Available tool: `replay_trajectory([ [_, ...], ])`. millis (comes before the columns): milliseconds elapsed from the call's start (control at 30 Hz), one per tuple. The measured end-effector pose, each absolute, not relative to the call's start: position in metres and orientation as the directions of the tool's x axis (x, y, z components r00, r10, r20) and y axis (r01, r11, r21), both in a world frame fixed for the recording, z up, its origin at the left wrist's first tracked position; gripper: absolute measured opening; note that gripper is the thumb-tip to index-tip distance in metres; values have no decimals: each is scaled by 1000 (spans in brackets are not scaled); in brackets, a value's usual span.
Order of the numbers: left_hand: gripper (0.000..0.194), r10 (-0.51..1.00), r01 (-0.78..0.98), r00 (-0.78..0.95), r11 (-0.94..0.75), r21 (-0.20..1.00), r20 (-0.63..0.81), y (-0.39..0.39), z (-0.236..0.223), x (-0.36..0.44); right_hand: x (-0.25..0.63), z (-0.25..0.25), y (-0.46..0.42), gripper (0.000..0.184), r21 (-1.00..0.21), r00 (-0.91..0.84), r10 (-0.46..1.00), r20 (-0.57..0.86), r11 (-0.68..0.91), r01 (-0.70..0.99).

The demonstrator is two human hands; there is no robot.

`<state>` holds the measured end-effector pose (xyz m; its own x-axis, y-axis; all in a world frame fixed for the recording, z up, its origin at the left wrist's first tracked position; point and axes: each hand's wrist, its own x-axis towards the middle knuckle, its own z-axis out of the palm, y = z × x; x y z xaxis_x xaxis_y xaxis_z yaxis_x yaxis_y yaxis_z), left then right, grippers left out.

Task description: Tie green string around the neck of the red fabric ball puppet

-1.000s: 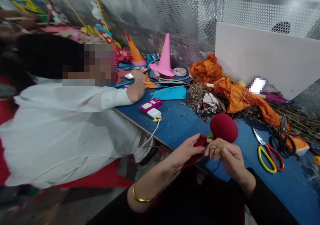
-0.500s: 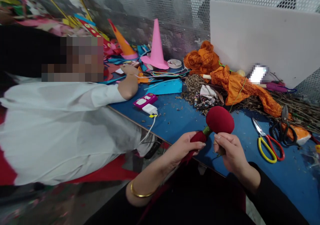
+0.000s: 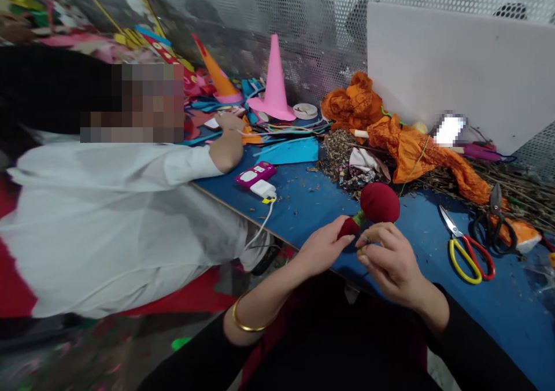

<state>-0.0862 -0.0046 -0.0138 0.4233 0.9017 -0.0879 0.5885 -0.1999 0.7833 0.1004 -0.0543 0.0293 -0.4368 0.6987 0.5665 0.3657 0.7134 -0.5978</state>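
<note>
My left hand (image 3: 326,242) is closed around the gathered lower cloth of a dark red cloth bundle with a round, stuffed-looking head (image 3: 380,202). Green binding (image 3: 359,217) circles the narrow neck, just above my left fingers. Below the round head, my right hand (image 3: 387,259) is pinched, its thumb and fingertips close to the neck. Something small and olive-coloured seems to sit in that pinch, too small to name. The bundle is held over the near edge of the blue table (image 3: 299,206), and its lower end is hidden by my left hand.
Scissors with yellow and red handles (image 3: 466,249) and black-handled scissors (image 3: 494,220) lie at right. Orange cloth (image 3: 403,148) and dry stalks line the back. A purple box (image 3: 255,174) with a white charger and cable sits left, near a person in white (image 3: 121,223).
My right hand moved right, away from the neck, then came back toward it with its grip turned. My left hand keeps hold of the bundle. The view shifted down and to the right.
</note>
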Motion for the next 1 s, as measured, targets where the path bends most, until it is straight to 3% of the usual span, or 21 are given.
replay_trajectory([
  [167,19,849,718,505,-312,623,-156,-12,-4,-82,111,33,-50,26,-707,-386,764,518,636,310],
  [567,26,807,735,580,-460,498,-112,-25,15,-63,121,40,-45,25,-751,-439,777,451,597,284],
  [800,27,807,812,575,-543,213,-133,-33,21,-53,118,39,-45,25,-752,-341,846,411,526,398],
  [1000,32,737,732,671,-676,-88,-76,-43,9,-50,117,33,-43,29,-774,-285,902,325,427,467],
])
